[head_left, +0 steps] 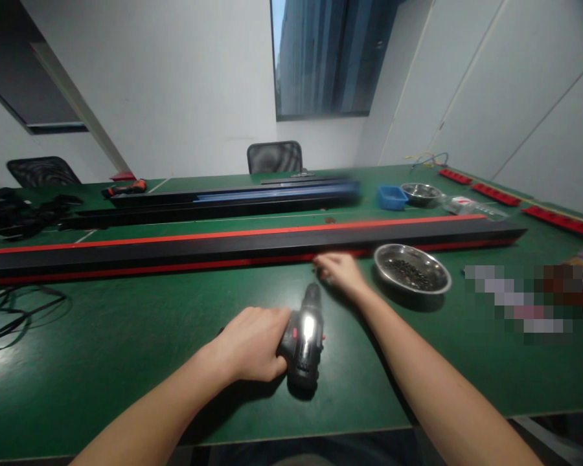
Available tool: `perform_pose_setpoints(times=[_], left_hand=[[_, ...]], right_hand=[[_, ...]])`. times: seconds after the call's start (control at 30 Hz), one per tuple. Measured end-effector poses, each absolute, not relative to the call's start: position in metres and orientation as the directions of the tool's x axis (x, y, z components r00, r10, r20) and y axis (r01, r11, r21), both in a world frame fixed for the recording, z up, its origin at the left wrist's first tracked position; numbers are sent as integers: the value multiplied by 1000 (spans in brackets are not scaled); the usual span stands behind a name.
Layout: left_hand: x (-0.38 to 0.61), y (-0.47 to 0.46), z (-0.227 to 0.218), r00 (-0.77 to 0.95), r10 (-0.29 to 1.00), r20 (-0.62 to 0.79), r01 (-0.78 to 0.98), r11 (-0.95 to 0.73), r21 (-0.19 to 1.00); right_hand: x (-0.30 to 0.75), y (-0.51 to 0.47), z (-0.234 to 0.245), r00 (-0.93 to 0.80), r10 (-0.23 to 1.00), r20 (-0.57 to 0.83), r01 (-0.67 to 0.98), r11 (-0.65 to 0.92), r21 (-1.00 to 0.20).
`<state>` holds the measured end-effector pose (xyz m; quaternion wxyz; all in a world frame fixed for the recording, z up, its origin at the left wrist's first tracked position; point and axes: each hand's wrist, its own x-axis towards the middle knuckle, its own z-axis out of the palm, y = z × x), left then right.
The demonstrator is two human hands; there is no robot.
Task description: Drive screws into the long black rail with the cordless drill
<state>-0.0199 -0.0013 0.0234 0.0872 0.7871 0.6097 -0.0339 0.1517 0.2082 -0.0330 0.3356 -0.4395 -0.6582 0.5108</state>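
My left hand (pixel 255 343) is wrapped round the handle of a cordless drill (pixel 307 346), which lies on its side low over the green table with its chuck pointing away from me. Past the chuck, my right hand (pixel 339 272) is at the near edge of a long black bar with red edges (pixel 252 246). Its fingers are pinched together; whatever they hold is too small and blurred to name. Just right of that hand stands a steel bowl (pixel 437 288) with many small dark pieces, probably screws, in it.
Behind the bar lie more long black profiles (pixel 184 206). A blue bin (pixel 392 198) and a second steel bowl (pixel 421 193) stand at the back right, near red strips (pixel 495 193). Black cables (pixel 22 310) lie at the left. Another orange-and-black tool (pixel 126 188) rests far left on the green table (pixel 140 362).
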Motion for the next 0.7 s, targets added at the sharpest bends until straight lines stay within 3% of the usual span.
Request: perform_pose_setpoints(times=[0.23,0.4,0.57,0.7], left_hand=[[-18,-3,21,198,970,-140,979,-190,72],[-16,0,20,135,984,-119,990,-130,47],[-15,4,19,87,990,-111,996,-85,26],[-15,5,19,89,990,-111,996,-88,19]], right_hand=[[152,201,-29,-282,955,94,409,209,-888],[164,195,-7,-289,864,413,662,492,-565],[196,200,21,-120,877,465,863,324,-387],[227,213,29,62,944,323,922,69,-380]])
